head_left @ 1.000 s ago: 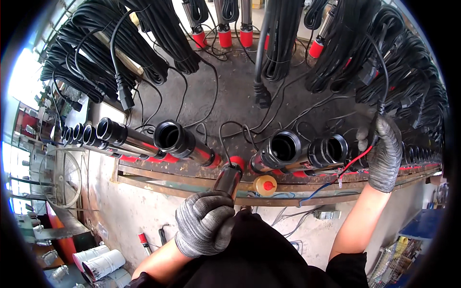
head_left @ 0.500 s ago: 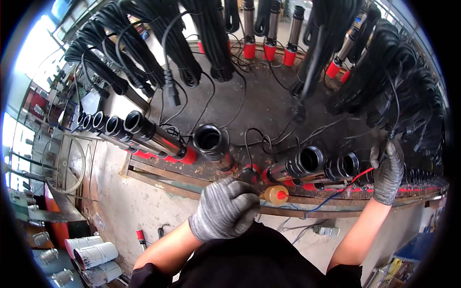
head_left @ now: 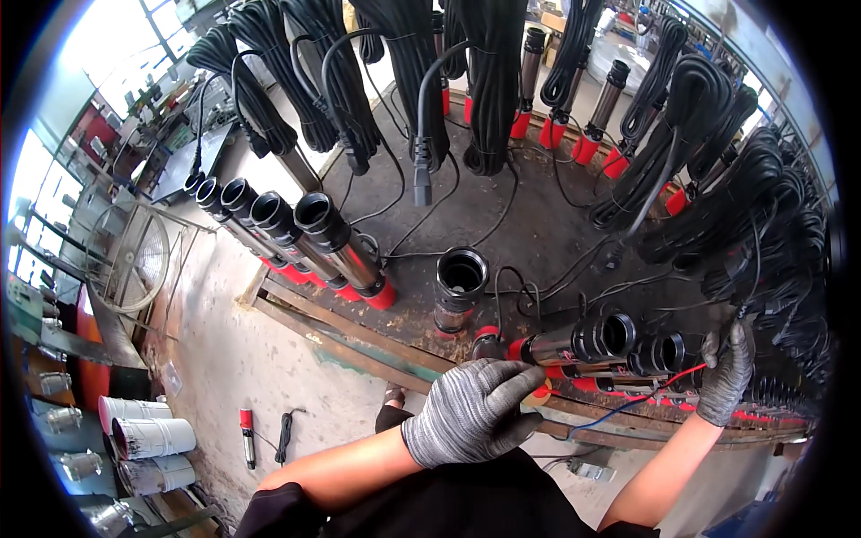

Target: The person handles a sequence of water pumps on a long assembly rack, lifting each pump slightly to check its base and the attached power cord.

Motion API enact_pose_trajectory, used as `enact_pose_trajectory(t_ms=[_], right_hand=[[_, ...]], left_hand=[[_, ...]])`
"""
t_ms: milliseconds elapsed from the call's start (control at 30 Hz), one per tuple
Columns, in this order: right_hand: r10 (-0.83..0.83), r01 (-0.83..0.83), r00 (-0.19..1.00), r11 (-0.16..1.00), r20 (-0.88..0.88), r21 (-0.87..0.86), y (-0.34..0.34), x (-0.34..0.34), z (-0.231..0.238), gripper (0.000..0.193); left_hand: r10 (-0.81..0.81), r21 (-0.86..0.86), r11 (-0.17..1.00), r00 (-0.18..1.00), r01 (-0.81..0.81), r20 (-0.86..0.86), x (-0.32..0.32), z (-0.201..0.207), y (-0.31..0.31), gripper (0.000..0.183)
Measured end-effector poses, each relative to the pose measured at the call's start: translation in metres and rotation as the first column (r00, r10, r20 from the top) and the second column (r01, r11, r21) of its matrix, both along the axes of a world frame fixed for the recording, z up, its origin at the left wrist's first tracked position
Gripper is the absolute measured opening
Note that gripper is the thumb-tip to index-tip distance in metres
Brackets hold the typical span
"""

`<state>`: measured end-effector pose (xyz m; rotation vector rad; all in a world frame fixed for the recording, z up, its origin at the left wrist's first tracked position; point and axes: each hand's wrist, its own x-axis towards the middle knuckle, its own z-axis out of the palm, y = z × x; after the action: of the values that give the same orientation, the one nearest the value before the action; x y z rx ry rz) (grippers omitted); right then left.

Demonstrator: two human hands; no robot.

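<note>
Closer together now: left hand (head_left: 471, 414) half-curled at bench edge (head_left: 368, 333), hold unclear; right hand (head_left: 728, 375) around cable (head_left: 743, 311); bare tabletop (head_left: 549, 224) beyond

Daylight pours through the windows (head_left: 139, 38) at the upper left of the frame, bright enough to wash out the panes. Below them I can see a grey metal bench (head_left: 195, 163) strewn with clutter, and a big round caged fan (head_left: 143, 262) at the left. The pale concrete floor (head_left: 211, 336) is scuffed and stained. Paint-smeared white buckets (head_left: 154, 437) lie on their sides at the lower left, near an orange-red panel (head_left: 97, 345). A dark worktable (head_left: 543, 224) with a worn wooden edge fills the middle.
</note>
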<state>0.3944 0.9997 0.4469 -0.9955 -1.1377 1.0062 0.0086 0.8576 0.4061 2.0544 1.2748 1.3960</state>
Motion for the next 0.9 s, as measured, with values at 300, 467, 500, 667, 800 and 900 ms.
enact_pose_trajectory(t_ms=[300, 467, 500, 667, 800, 900], right_hand=[[-0.044, 0.042, 0.997, 0.999, 0.065, 0.031, -0.005, -0.018, 0.006, 0.033], [-0.024, 0.018, 0.990, 0.999, 0.139, 0.043, -0.007, -0.017, 0.008, 0.035], [-0.030, 0.023, 0.988, 0.999, 0.149, 0.048, -0.007, -0.017, 0.008, 0.036], [0.003, -0.005, 0.998, 0.999, 0.062, 0.038, -0.008, -0.018, 0.008, 0.045], [-0.019, 0.019, 1.000, 1.000, -0.015, 0.014, -0.007, -0.012, 0.004, 0.050], [-0.018, 0.018, 0.999, 1.000, -0.039, 0.000, -0.007, -0.013, 0.004, 0.049]], left_hand=[[-0.022, -0.006, 1.000, 0.996, 0.023, 0.092, -0.002, -0.012, -0.007, 0.076], [-0.017, 0.040, 0.999, 0.992, 0.012, 0.127, -0.002, -0.012, -0.005, 0.078], [-0.016, 0.044, 0.999, 0.991, 0.010, 0.132, -0.002, -0.011, -0.005, 0.078], [-0.019, 0.043, 0.999, 0.990, 0.013, 0.139, -0.002, -0.014, -0.004, 0.079], [-0.028, 0.036, 0.999, 0.988, 0.023, 0.149, -0.002, -0.014, -0.002, 0.080], [-0.030, 0.032, 0.999, 0.989, 0.026, 0.148, -0.003, -0.014, -0.001, 0.081]])
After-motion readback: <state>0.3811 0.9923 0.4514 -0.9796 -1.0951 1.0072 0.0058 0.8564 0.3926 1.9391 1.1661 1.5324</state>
